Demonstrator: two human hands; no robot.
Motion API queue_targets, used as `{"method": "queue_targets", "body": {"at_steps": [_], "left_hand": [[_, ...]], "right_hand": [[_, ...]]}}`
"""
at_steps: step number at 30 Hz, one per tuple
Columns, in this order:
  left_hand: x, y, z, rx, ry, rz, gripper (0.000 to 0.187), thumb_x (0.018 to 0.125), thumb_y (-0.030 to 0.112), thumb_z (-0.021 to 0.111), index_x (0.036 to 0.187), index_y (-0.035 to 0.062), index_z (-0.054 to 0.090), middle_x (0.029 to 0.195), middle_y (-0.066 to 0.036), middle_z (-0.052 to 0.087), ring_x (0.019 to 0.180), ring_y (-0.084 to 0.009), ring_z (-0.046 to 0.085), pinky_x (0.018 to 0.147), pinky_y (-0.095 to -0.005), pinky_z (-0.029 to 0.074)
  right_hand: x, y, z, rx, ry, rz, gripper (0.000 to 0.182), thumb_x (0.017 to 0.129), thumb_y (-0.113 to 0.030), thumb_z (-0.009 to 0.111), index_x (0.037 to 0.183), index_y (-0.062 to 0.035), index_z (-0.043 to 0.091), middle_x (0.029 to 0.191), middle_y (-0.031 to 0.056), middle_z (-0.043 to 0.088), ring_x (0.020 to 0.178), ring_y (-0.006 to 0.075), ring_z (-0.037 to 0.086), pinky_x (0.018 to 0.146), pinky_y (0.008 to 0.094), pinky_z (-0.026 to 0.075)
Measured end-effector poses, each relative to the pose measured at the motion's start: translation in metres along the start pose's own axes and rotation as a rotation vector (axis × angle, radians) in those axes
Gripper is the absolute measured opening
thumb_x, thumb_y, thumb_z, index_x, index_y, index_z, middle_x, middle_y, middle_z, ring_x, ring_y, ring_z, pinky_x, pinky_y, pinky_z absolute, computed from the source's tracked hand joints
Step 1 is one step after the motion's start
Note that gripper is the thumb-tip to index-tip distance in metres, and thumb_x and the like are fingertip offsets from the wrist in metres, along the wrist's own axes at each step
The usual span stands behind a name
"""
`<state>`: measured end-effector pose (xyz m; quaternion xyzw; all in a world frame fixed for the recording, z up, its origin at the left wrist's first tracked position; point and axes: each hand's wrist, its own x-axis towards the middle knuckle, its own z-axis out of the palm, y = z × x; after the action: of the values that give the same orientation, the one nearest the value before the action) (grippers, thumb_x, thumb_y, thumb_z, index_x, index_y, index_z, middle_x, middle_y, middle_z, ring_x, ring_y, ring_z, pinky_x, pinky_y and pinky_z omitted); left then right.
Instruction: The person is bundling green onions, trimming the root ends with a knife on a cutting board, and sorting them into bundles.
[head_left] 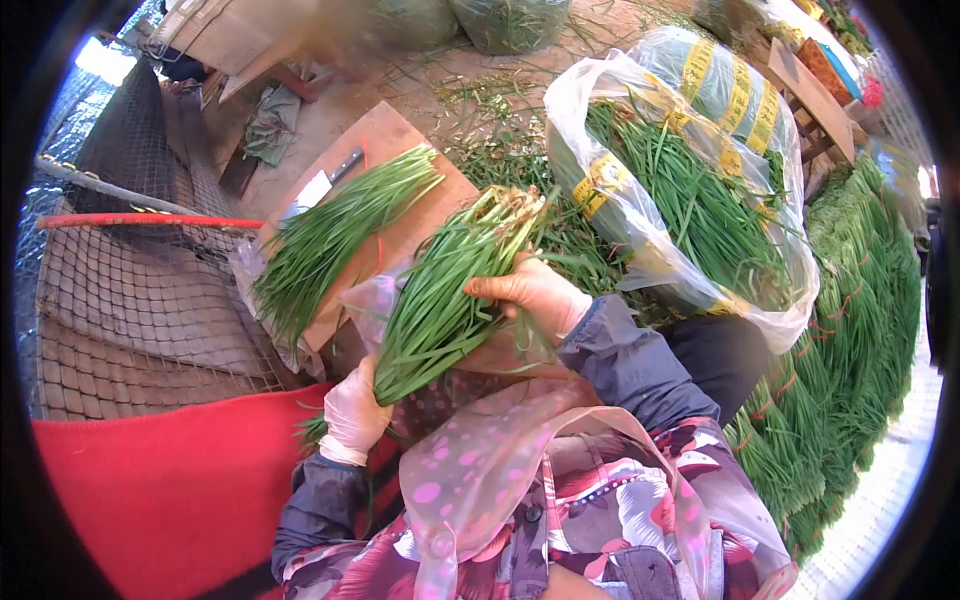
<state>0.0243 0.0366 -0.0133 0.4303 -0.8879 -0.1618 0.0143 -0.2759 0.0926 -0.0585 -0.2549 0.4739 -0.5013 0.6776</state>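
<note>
A thick bunch of garlic chives (440,290) is held in front of my chest, its pale root ends pointing up and away. My left hand (356,408), in a thin whitish glove, is closed around the leafy lower end. Higher up, my gloved right hand (540,295) grips the bunch near the stems, thumb across the leaves. Just beyond, a second bunch of chives (345,235) lies on a wooden board (385,125). A knife (346,166) with a dark handle rests beside it, its blade partly hidden by the leaves.
An open plastic bag (585,85) with yellow printed bands holds loose chives at the right. Tied chive bundles (850,330) are piled along the far right. Leaf scraps (500,150) litter the ground. A red cloth (170,490) and dark netting (150,310) are at left.
</note>
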Motion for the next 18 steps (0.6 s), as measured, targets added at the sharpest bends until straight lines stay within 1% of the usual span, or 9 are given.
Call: {"method": "queue_targets", "body": {"at_steps": [1,5,6,10,13,14,15,16,18], "left_hand": [[-0.001,-0.002,0.001,0.022,0.013,0.027,0.046,0.072,0.015,0.074,0.113,0.0064,0.056,0.086,-0.018,0.066,0.081,-0.0368,0.064,0.067,-0.0413,0.052],[-0.006,-0.002,0.001,0.039,-0.005,0.041,0.048,0.072,0.014,0.073,0.116,0.0063,0.055,0.086,-0.018,0.066,0.081,-0.0365,0.064,0.068,-0.0409,0.052],[-0.008,-0.004,0.003,0.034,-0.007,0.037,0.048,0.072,0.014,0.073,0.116,0.0063,0.055,0.086,-0.018,0.066,0.081,-0.0365,0.064,0.068,-0.0409,0.052],[-0.013,-0.007,0.009,0.025,0.0,0.052,0.051,0.07,0.011,0.072,0.118,0.0061,0.054,0.089,-0.018,0.066,0.083,-0.0357,0.064,0.07,-0.0405,0.052],[-0.024,-0.02,0.01,0.071,-0.016,0.055,0.056,0.067,0.011,0.073,0.119,0.0052,0.053,0.089,-0.016,0.064,0.082,-0.0344,0.064,0.068,-0.0406,0.052],[-0.026,-0.025,0.011,0.11,-0.026,0.07,0.061,0.064,0.012,0.074,0.12,0.004,0.052,0.088,-0.015,0.063,0.079,-0.0339,0.064,0.065,-0.0409,0.051],[-0.027,-0.025,0.01,0.109,-0.035,0.068,0.061,0.064,0.012,0.074,0.12,0.004,0.052,0.088,-0.015,0.063,0.079,-0.0339,0.064,0.065,-0.0409,0.051],[-0.028,-0.024,0.01,0.139,-0.042,0.073,0.062,0.062,0.009,0.073,0.12,0.0041,0.052,0.085,-0.014,0.062,0.078,-0.0335,0.063,0.065,-0.0413,0.051],[-0.021,-0.02,0.014,0.159,-0.024,0.076,0.063,0.061,0.007,0.072,0.12,0.0041,0.052,0.083,-0.013,0.061,0.076,-0.0332,0.063,0.064,-0.0416,0.05]], "right_hand": [[0.002,0.005,-0.004,-0.068,0.031,0.001,0.033,0.077,-0.024,0.076,0.105,-0.0083,0.065,0.083,-0.0011,0.064,0.068,0.0077,0.055,0.049,0.0209,0.038],[0.0,0.015,-0.023,-0.164,0.019,0.079,0.031,0.077,-0.02,0.074,0.104,-0.0066,0.064,0.083,0.0001,0.064,0.068,0.0088,0.057,0.05,0.0213,0.041],[0.006,0.023,-0.029,-0.127,-0.001,-0.019,0.028,0.079,-0.017,0.069,0.104,-0.0058,0.063,0.082,0.0016,0.064,0.065,0.0099,0.058,0.047,0.0225,0.041],[0.013,0.029,-0.063,-0.204,0.329,-0.073,0.023,0.082,-0.021,0.057,0.095,-0.0032,0.063,0.063,0.006,0.06,0.047,0.0119,0.049,0.044,0.0263,0.039],[-0.009,0.01,-0.115,0.227,0.765,-0.316,0.022,0.089,-0.024,0.052,0.092,-0.005,0.063,0.067,-0.0002,0.053,0.055,0.0114,0.048,0.056,0.0269,0.043],[-0.016,-0.002,-0.147,0.339,0.799,-0.329,0.022,0.091,-0.022,0.05,0.092,-0.0054,0.064,0.066,-0.002,0.052,0.054,0.0088,0.047,0.053,0.0266,0.043],[-0.017,-0.014,-0.171,0.216,0.785,-0.19,0.022,0.091,-0.02,0.05,0.092,-0.005,0.066,0.064,-0.0034,0.051,0.054,0.0063,0.046,0.049,0.0259,0.041],[-0.022,-0.025,-0.173,-0.013,0.631,-0.103,0.023,0.09,-0.023,0.054,0.094,-0.0069,0.069,0.063,-0.0014,0.055,0.057,0.0082,0.052,0.05,0.0247,0.043],[-0.037,-0.05,-0.087,-0.33,0.398,-0.108,0.029,0.085,-0.033,0.062,0.099,-0.0083,0.07,0.07,0.0053,0.063,0.066,0.0153,0.06,0.061,0.0289,0.05]]}}
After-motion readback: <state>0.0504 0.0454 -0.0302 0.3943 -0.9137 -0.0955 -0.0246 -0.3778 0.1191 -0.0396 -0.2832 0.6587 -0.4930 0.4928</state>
